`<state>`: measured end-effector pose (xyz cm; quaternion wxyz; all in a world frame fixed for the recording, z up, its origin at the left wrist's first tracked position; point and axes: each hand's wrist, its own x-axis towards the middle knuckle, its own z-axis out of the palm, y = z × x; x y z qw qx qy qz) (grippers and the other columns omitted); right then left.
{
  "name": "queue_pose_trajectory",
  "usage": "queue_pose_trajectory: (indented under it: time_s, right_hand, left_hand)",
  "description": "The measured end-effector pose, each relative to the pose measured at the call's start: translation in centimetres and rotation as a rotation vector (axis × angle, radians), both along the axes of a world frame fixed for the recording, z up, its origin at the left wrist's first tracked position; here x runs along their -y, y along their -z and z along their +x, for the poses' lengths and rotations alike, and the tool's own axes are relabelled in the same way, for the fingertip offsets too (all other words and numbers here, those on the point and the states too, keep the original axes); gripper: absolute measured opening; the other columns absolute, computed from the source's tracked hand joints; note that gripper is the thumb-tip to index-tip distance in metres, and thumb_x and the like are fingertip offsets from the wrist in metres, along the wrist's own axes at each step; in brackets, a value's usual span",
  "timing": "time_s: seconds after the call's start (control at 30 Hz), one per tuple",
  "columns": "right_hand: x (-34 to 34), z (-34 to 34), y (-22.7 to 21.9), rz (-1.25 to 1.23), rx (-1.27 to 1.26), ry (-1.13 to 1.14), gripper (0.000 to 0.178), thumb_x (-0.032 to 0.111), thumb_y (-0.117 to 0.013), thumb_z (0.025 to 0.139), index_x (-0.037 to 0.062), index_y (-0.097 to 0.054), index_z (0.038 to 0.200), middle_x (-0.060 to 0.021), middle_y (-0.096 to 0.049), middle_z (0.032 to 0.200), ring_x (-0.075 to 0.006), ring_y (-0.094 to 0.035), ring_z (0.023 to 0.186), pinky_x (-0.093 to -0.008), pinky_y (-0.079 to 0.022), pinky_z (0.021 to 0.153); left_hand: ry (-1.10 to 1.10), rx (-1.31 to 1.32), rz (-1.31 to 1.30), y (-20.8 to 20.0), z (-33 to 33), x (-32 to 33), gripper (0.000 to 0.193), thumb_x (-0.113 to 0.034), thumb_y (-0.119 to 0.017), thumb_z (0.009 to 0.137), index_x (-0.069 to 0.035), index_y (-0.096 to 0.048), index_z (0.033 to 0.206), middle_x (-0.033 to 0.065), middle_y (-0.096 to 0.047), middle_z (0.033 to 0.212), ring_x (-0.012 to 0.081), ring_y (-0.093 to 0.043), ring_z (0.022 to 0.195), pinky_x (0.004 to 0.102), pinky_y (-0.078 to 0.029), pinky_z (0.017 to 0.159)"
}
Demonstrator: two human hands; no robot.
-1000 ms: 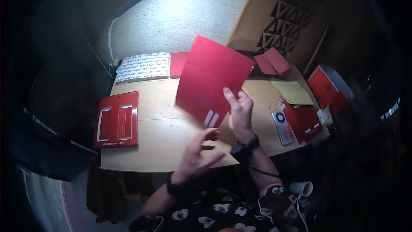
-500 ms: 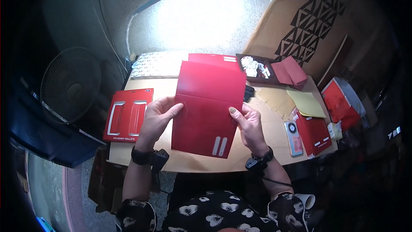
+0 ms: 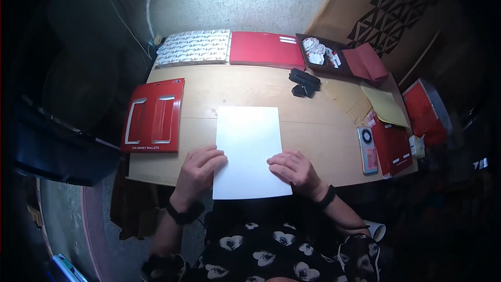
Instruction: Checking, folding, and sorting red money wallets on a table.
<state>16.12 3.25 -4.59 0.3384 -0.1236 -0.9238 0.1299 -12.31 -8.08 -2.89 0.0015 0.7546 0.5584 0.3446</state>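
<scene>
A blank white card [image 3: 248, 151] lies at the front of the table, its near edge reaching past the table's rim. My left hand [image 3: 198, 171] holds its left edge, fingers on top and the thumb hidden. On the opposite side my right hand [image 3: 297, 171] grips the right edge in the same manner, fingertips on the white face. What is on the card's underside cannot be seen.
A red flat pack [image 3: 153, 117] lies at the left. Along the back are a patterned white stack [image 3: 193, 47], a red card stack [image 3: 266, 49] and a dark tray [image 3: 334, 73]. Black objects [image 3: 304, 81], a phone [image 3: 367, 150] and red packs [image 3: 394, 149] sit toward the right.
The raised, creased red card has been lowered and turned, so a white face now shows between my hands. My fingers rather than my thumbs now lie on top.
</scene>
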Motion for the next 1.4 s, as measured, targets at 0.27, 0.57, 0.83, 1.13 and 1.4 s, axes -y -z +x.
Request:
queue_pose_trajectory:
  time_s: [0.27, 0.57, 0.83, 1.13, 1.4]
  right_hand:
    - [1.0, 0.0, 1.1, 0.000, 0.035, 0.050, 0.017, 0.006, -0.070, 0.087, 0.0026, -0.068, 0.103, -0.0098, -0.071, 0.110, -0.0248, -0.067, 0.105, -0.0386, -0.053, 0.093]
    - [0.1, -0.1, 0.6, -0.254, -0.003, 0.047, 0.018, 0.006, -0.064, 0.089, 0.0020, -0.069, 0.106, -0.0130, -0.072, 0.104, -0.0276, -0.069, 0.100, -0.0352, -0.051, 0.086]
    - [-3.2, -3.0, -4.9, -1.205, -0.506, 0.153, 0.024, 0.012, -0.067, 0.098, -0.0017, -0.070, 0.118, -0.0088, -0.075, 0.098, -0.0107, -0.069, 0.085, -0.0259, -0.057, 0.078]
    - [-5.5, -3.7, -6.6, -1.263, -0.693, 0.010, 0.023, 0.015, -0.063, 0.101, -0.0020, -0.070, 0.115, -0.0074, -0.074, 0.105, -0.0080, -0.067, 0.088, -0.0251, -0.056, 0.081]
    - [-5.7, -3.7, -9.2, -1.050, -0.688, -0.080, 0.027, 0.010, -0.060, 0.101, -0.0029, -0.066, 0.124, -0.0084, -0.072, 0.112, -0.0145, -0.068, 0.101, -0.0322, -0.055, 0.095]
  left_hand:
    - [0.007, 0.028, -0.035, 1.6, -0.3, 1.0, 0.021, -0.005, -0.072, 0.084, -0.008, -0.072, 0.104, 0.0089, -0.071, 0.110, 0.0274, -0.067, 0.109, 0.0406, -0.054, 0.091]
    - [-0.003, 0.138, -0.106, 1.5, -0.4, 0.7, 0.020, -0.001, -0.073, 0.080, -0.006, -0.073, 0.100, 0.0094, -0.073, 0.105, 0.0286, -0.068, 0.100, 0.0383, -0.053, 0.088]
    - [-0.024, 0.787, -0.150, -2.0, -1.1, -4.0, 0.022, -0.008, -0.070, 0.094, -0.002, -0.073, 0.115, 0.0078, -0.076, 0.104, 0.0127, -0.068, 0.093, 0.0289, -0.052, 0.081]
    - [0.027, 0.976, -0.273, -4.0, -1.0, -5.8, 0.022, -0.007, -0.068, 0.095, 0.001, -0.072, 0.115, 0.0089, -0.075, 0.097, 0.0114, -0.070, 0.086, 0.0261, -0.056, 0.081]
    - [-0.090, 0.566, 0.101, -6.1, -1.9, -6.6, 0.017, -0.012, -0.078, 0.088, -0.011, -0.078, 0.105, 0.0014, -0.072, 0.095, 0.0067, -0.055, 0.071, 0.0221, -0.042, 0.063]
